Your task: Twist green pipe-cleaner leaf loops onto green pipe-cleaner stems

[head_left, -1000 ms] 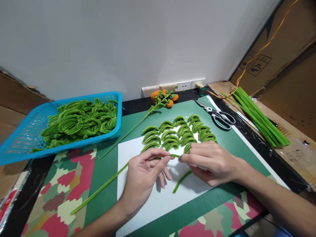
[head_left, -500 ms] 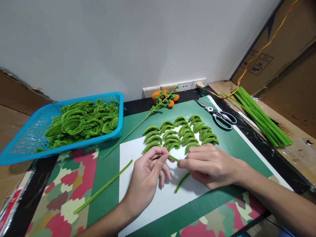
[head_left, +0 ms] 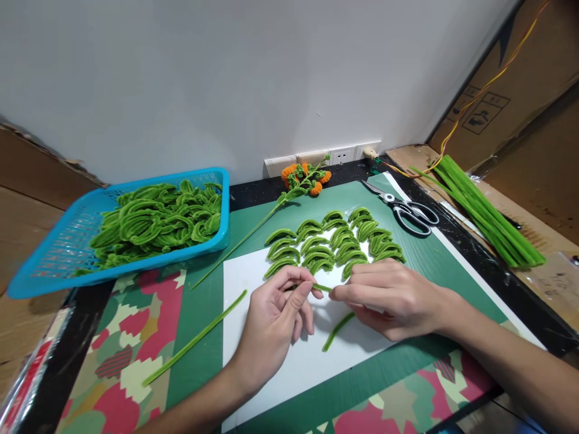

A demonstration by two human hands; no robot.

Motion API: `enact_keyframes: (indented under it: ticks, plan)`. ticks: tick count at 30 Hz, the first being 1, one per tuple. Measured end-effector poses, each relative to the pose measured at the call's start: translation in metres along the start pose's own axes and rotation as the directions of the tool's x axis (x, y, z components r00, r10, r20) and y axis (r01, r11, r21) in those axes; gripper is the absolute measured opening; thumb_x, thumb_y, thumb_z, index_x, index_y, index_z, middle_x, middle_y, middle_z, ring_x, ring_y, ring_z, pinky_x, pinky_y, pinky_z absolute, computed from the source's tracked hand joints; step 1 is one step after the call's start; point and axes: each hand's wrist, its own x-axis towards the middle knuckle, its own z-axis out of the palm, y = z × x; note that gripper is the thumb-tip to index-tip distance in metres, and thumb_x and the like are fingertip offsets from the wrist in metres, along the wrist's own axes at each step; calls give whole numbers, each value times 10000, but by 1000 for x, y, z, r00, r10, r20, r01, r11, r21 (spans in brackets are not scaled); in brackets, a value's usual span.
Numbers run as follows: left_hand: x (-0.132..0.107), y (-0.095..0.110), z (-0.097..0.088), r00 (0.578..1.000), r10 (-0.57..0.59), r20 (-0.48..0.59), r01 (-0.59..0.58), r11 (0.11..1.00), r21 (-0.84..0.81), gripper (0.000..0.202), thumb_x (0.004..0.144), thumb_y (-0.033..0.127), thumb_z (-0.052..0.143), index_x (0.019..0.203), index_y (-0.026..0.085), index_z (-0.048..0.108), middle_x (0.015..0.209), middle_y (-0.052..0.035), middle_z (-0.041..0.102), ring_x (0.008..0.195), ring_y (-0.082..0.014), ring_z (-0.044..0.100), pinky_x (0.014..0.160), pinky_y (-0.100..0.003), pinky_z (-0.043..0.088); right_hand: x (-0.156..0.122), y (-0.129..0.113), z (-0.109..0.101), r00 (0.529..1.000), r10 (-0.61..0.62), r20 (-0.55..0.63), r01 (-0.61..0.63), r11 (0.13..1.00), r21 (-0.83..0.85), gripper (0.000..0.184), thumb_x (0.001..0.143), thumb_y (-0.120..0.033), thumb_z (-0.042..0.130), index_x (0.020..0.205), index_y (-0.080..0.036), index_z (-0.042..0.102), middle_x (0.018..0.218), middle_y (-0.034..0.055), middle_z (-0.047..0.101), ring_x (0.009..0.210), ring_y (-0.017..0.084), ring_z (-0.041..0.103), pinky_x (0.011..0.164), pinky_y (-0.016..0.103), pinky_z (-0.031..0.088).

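Note:
Between my two hands runs a short green pipe cleaner (head_left: 322, 289). My left hand (head_left: 283, 313) pinches one end between thumb and fingers, and my right hand (head_left: 391, 298) grips the other, its fingertips partly hidden. Under my right hand a second piece of pipe cleaner (head_left: 337, 333) lies on the white paper (head_left: 253, 361). A longer green pipe cleaner (head_left: 194, 337) rests to the left of my left hand. Just beyond my hands, rows of curved green pipe-cleaner leaves (head_left: 318, 256) lie on the paper and the green mat (head_left: 429, 259).
A blue basket (head_left: 34, 265) at the left holds a heap of green leaf shapes (head_left: 154, 223). Behind the rows lies a stem with orange pumpkin shapes (head_left: 294, 173). Scissors (head_left: 407, 211) and a bundle of green pipe cleaners (head_left: 493, 217) are at the right. Wall sockets (head_left: 341, 157) sit behind.
The whole view has shifted slightly, with things sitting a little further right. Both hands keep their hold on the pipe cleaner, with barely any change in their pose.

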Motion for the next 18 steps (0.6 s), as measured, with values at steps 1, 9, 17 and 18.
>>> enact_keyframes:
  ticks: [1,9,17,18]
  plan:
    - [0,0,-1,1000,-6,2,6,1000,-1,291,1043,470,708,1065,184,660,629,26,695,411,-93,577,405,-165,402,0,0,0,1000,5,3,-5,1000,6,251,1015,-64,491,1177,-119,674,760,-1,566,672,172,481,577,325,326]
    - [1,-3,-1,1000,-14,19,14,1000,-5,297,965,435,826,1029,173,703,534,38,667,407,-83,542,414,-146,414,1,-2,-4,999,30,-38,-30,999,15,240,1024,-57,498,1159,-122,686,760,-2,556,659,163,461,577,321,289]
    - [2,-5,-1,998,27,-48,-28,999,-22,217,947,368,846,952,164,773,724,-31,788,424,-99,633,376,-157,447,0,0,-5,994,52,-93,-41,993,113,248,1001,-45,529,1165,-115,702,758,1,581,653,154,488,574,308,312]
    - [1,-4,-1,999,25,-48,-26,999,-20,212,944,362,850,943,163,778,654,-13,757,411,-100,623,376,-154,446,0,0,-6,993,62,-102,-48,990,134,251,997,-44,535,1169,-114,704,759,3,589,653,153,496,575,305,326]
